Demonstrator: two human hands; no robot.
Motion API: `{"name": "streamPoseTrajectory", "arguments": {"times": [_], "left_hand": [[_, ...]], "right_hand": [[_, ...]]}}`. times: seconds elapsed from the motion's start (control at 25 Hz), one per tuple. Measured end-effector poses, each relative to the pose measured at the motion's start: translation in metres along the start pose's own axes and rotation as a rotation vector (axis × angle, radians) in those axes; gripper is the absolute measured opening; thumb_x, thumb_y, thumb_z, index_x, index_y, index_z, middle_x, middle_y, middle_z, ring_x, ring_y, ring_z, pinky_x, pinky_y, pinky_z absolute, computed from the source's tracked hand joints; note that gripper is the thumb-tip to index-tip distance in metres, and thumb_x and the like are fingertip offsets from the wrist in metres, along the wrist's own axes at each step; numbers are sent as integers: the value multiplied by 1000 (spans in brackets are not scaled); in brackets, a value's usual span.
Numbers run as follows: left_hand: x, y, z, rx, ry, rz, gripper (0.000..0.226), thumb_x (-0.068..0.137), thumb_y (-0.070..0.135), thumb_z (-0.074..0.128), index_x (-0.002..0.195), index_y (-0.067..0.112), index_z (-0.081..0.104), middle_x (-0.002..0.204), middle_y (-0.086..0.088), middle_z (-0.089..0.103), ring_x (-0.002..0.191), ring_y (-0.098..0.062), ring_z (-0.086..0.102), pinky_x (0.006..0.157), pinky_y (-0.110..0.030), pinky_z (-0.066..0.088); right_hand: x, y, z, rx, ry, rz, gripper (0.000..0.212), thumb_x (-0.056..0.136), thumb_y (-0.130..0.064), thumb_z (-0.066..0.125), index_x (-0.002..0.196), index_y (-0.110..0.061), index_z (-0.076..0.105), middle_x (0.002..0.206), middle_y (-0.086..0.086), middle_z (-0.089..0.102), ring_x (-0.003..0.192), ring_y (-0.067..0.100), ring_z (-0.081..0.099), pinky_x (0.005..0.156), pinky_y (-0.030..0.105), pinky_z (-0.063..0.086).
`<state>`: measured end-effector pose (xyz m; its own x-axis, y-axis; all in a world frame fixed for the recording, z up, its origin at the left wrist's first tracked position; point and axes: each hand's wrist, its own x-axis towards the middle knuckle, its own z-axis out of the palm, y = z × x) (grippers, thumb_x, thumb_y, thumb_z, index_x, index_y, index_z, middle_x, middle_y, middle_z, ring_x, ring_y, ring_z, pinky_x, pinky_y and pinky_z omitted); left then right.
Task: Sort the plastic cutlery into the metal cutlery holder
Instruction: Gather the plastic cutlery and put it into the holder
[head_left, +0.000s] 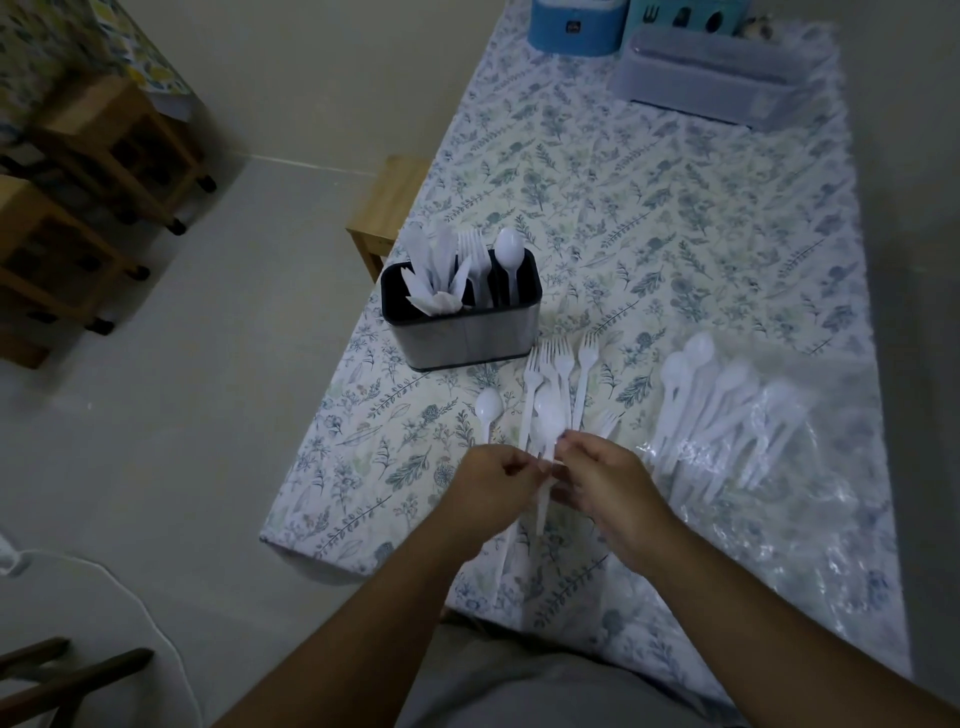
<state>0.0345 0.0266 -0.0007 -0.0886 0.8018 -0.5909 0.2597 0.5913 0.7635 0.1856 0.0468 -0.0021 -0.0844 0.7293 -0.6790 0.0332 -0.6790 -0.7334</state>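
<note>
The metal cutlery holder (467, 332) stands near the table's left edge, with white knives, forks and one spoon upright in its compartments. My left hand (493, 480) and my right hand (605, 480) meet over the table in front of it. Both pinch the handle of a white plastic spoon (549, 418), whose bowl points toward the holder. Under it lie several white forks (563, 364). A single spoon (488, 408) lies to their left. A pile of white spoons (711, 395) rests on clear plastic wrap to the right.
The table carries a floral cloth (675, 218). At its far end stand a grey tray (717, 73) and a blue container (576, 26). A wooden stool (387, 208) sits by the left edge. Crinkled clear plastic (810, 519) covers the near right.
</note>
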Motion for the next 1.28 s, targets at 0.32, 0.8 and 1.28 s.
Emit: {"name": "streamPoseTrajectory", "arguments": {"times": [0.32, 0.8, 1.28], "left_hand": [[44, 20, 5, 306, 264, 108, 16, 93, 29, 66, 91, 14, 72, 81, 5, 69, 69, -10, 64, 56, -16, 45], [82, 26, 2, 470, 297, 120, 26, 97, 24, 60, 75, 10, 62, 64, 5, 57, 65, -14, 63, 55, -17, 39], [26, 25, 48, 291, 148, 380, 19, 98, 14, 57, 95, 14, 76, 85, 1, 67, 74, -11, 64, 67, -20, 50]], "right_hand": [[1, -10, -8, 264, 43, 79, 40, 93, -5, 67, 132, -5, 57, 103, 9, 78, 94, 23, 74, 77, 50, 62], [6, -10, -35, 285, 62, 84, 17, 86, -7, 77, 102, -10, 74, 101, 13, 75, 88, 22, 71, 84, 57, 60], [17, -6, -36, 290, 16, 16, 25, 90, -9, 72, 113, -16, 68, 100, 13, 79, 89, 28, 77, 76, 43, 61]]}}
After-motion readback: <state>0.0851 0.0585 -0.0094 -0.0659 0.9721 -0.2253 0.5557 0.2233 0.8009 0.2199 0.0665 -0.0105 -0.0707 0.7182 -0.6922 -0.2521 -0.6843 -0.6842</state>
